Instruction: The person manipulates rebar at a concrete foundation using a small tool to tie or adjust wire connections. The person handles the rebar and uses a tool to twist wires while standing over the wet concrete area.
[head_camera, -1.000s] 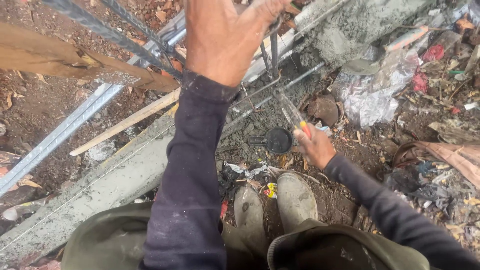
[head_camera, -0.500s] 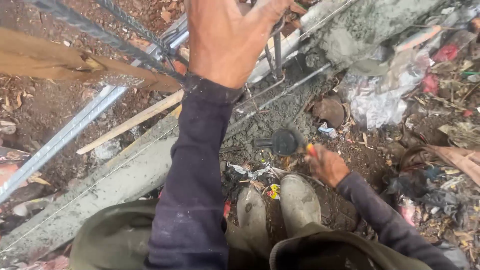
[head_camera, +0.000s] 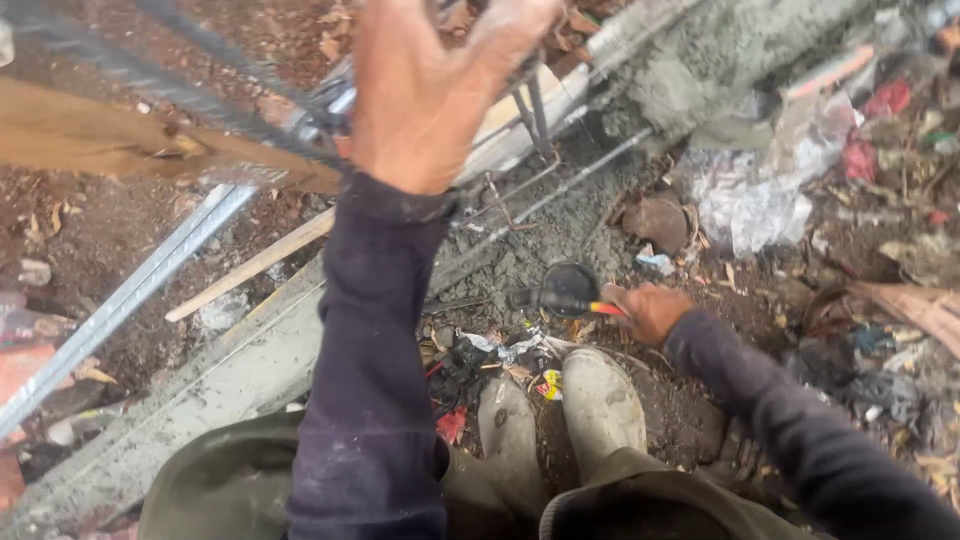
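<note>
Our right hand (head_camera: 650, 310) has dropped to the ground, gripping red-handled pliers (head_camera: 565, 296) (tool lowered, tying paused); left hand (head_camera: 430, 90) keeps clutching the rebar (head_camera: 240, 75).

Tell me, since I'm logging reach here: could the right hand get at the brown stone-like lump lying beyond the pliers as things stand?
Probably yes. The right hand is down at the ground, its grip on the pliers, and the brown lump lies just beyond with only loose dirt between. The hand is occupied, though.
</note>
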